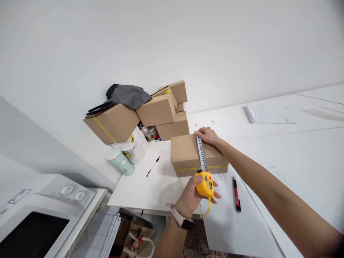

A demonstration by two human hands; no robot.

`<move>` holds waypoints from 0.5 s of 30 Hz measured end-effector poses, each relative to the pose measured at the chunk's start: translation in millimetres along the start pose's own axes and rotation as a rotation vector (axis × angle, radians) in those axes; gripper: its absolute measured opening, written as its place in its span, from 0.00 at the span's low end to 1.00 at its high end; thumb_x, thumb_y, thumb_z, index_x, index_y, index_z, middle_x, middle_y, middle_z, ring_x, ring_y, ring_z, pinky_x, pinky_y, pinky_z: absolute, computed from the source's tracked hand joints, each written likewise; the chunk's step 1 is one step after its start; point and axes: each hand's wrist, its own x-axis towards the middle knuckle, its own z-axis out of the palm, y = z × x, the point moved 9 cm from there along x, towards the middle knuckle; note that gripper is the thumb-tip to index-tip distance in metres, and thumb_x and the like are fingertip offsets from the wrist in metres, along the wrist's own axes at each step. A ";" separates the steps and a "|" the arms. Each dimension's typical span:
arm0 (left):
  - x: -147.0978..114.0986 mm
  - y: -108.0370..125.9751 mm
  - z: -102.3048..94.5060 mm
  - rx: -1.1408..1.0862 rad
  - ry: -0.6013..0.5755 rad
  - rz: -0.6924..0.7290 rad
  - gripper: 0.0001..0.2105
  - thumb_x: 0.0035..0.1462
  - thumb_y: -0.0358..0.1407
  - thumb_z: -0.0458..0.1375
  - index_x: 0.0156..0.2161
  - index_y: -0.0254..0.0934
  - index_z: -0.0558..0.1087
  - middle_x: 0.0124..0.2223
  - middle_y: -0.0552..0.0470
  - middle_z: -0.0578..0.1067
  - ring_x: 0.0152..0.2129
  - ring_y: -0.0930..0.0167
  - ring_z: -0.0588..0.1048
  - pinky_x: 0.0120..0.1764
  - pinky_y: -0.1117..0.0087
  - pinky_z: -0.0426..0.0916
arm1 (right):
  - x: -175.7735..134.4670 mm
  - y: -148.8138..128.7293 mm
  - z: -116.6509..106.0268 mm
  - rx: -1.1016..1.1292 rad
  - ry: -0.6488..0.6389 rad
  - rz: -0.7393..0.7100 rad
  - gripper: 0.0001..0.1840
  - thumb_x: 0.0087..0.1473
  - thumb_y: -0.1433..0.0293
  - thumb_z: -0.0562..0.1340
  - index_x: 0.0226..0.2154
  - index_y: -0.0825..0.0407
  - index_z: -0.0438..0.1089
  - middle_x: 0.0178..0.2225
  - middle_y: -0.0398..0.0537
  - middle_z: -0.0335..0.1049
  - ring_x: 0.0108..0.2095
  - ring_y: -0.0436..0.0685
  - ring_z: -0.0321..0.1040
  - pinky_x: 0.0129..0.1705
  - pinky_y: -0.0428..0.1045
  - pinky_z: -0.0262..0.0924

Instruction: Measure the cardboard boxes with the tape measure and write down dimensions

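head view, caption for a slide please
Left hand holding a yellow tape measure, blade stretched across a cardboard box, right hand at its far edge.

A white table (134, 191) carries a carton (184, 150), pen (153, 166) and, seemingly, paper (228, 229).

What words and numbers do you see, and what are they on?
"1 2 3 4 5 6 7 8 9": black digits on the lower part of the tape measure's blade.
Too blurred: the red numbers on that blade.
Too small to read: the label on the yellow case, the marks on the white avocado box, the microwave dials and the microwave sticker.
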 end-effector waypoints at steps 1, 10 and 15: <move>6.9 8.0 1.3 -0.006 0.017 -0.021 0.31 0.49 0.54 0.67 0.50 0.32 0.71 0.39 0.45 0.78 0.27 0.61 0.82 0.24 0.69 0.74 | 4.3 3.9 1.4 -0.030 0.010 0.018 0.24 0.66 0.53 0.51 0.41 0.51 0.76 0.47 0.57 0.78 0.55 0.69 0.66 0.58 0.62 0.56; 46.2 23.0 5.3 0.061 0.162 -0.061 0.31 0.45 0.56 0.68 0.45 0.33 0.71 0.35 0.46 0.79 0.25 0.62 0.82 0.25 0.69 0.74 | 10.1 11.9 9.6 -0.135 0.010 -0.016 0.27 0.68 0.63 0.45 0.58 0.49 0.72 0.56 0.54 0.76 0.57 0.67 0.67 0.60 0.62 0.53; 37.8 15.3 13.3 0.049 0.200 -0.047 0.34 0.41 0.58 0.70 0.45 0.34 0.71 0.34 0.48 0.78 0.25 0.62 0.82 0.25 0.69 0.74 | 10.0 12.2 13.0 -0.171 -0.015 -0.031 0.27 0.67 0.66 0.46 0.58 0.48 0.74 0.56 0.54 0.76 0.58 0.66 0.67 0.60 0.62 0.53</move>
